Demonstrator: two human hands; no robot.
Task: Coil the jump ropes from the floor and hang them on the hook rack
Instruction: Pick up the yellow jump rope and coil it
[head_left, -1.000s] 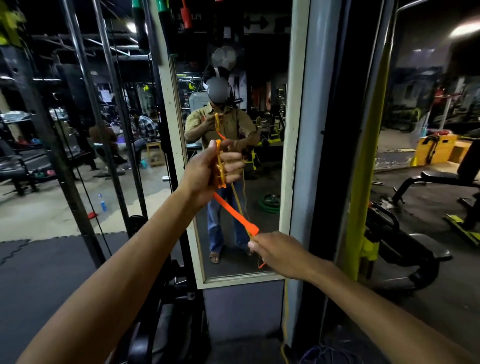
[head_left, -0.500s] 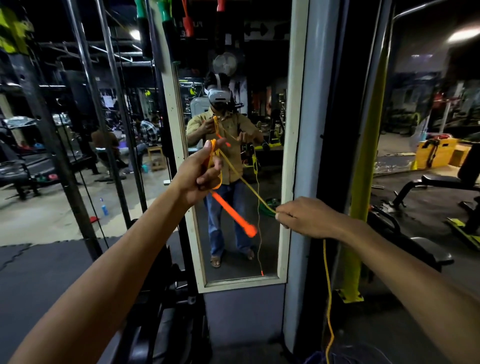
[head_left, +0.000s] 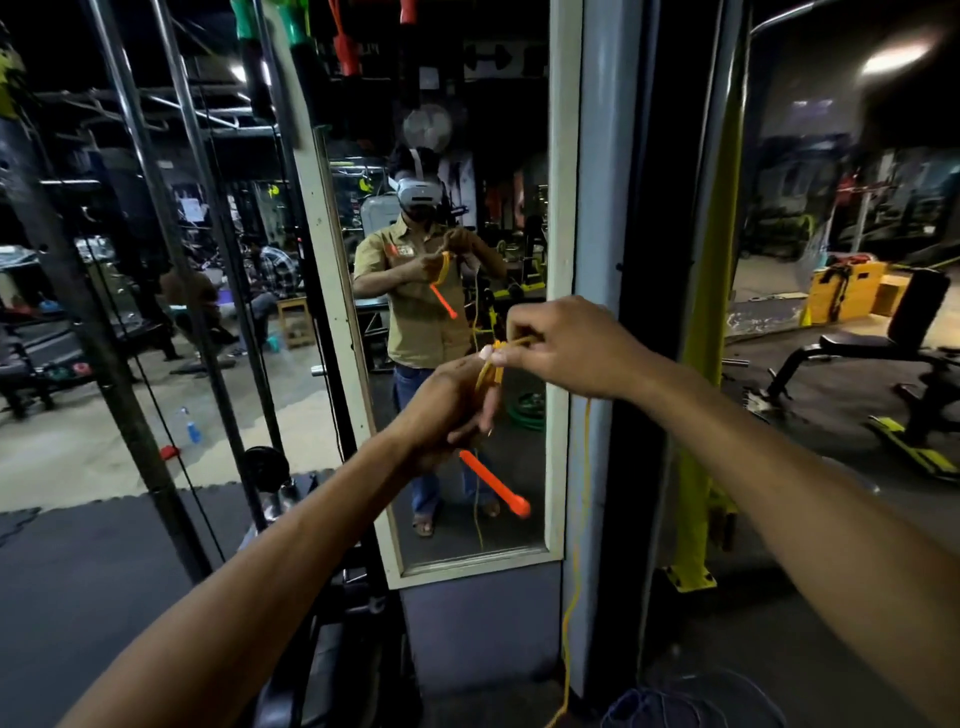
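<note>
A yellow jump rope (head_left: 586, 467) with an orange handle (head_left: 496, 483) is in both my hands, in front of a tall mirror. My left hand (head_left: 447, 410) grips the coiled loops, and the orange handle sticks out below it to the lower right. My right hand (head_left: 566, 345) pinches the rope just above the left hand, touching it. From there the loose rope hangs down to the floor. Green and red jump-rope handles (head_left: 345, 49) hang at the top of the frame. A bluish rope (head_left: 691, 704) lies on the floor at the bottom.
The framed mirror (head_left: 560, 260) stands straight ahead and reflects me. Steel uprights of a rack (head_left: 166, 260) rise on the left, a yellow post (head_left: 701, 415) on the right. A black weight bench (head_left: 883, 353) stands far right. People sit in the background at left.
My right hand has swung up and left from the mirror's edge to meet my left hand, laying rope over it. My left hand has dropped lower and toward the centre.
</note>
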